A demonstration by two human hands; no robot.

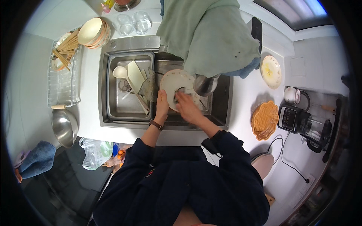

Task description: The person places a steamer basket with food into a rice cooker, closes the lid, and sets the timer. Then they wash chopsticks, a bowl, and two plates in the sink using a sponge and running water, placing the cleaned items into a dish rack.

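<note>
Over the right basin of the steel sink [164,126], my left hand [162,105] grips the left rim of a white plate [172,79] with a patterned border. My right hand [186,108] is over the plate's lower middle, its fingers blurred. A dark patch shows at those fingertips; whether it is a reflection or an object is unclear. The rounded metal end of the faucet [206,84] hangs at the plate's right side. A grey-green cloth [150,86] drapes over the divider left of the plate. In the left basin lie a white ladle [120,72] and a pale flat-bladed utensil [135,75].
Green towels [220,39] hang over the faucet area. Stacked bowls [90,32], two glasses [141,22] and a dish rack [63,90] with chopsticks stand left. A stained plate [271,72], wicker basket [264,120] and blender [299,121] stand right. A metal bowl [63,127] sits lower left.
</note>
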